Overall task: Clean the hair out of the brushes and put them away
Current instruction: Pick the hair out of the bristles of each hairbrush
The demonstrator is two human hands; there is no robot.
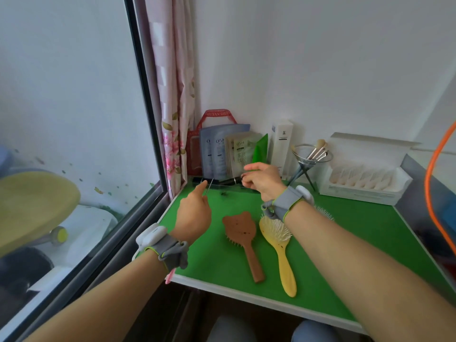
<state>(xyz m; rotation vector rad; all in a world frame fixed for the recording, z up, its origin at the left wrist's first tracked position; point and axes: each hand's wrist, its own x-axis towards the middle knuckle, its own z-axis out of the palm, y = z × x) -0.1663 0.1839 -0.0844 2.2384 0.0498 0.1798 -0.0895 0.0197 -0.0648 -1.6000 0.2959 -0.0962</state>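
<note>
Left hand [193, 215], right hand [262, 180] bare, no sleeves. Each wrist: grey wristband [170, 250], lime-green piping, white pod [150, 236]. Possibly grey-blue trousers [311, 332] below.

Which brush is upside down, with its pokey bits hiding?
The brown brush, left of the yellow brush. Its smooth back faces up, with the bristles against the green table; the yellow one shows its white bristles.

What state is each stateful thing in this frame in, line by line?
Brown brush: lying bristles down.
Yellow brush: lying bristles up.
White box: lid open.
Left hand: pinches a thin pick.
Right hand: fingers curled; contents unclear.
Hair clump: lying loose.
</note>
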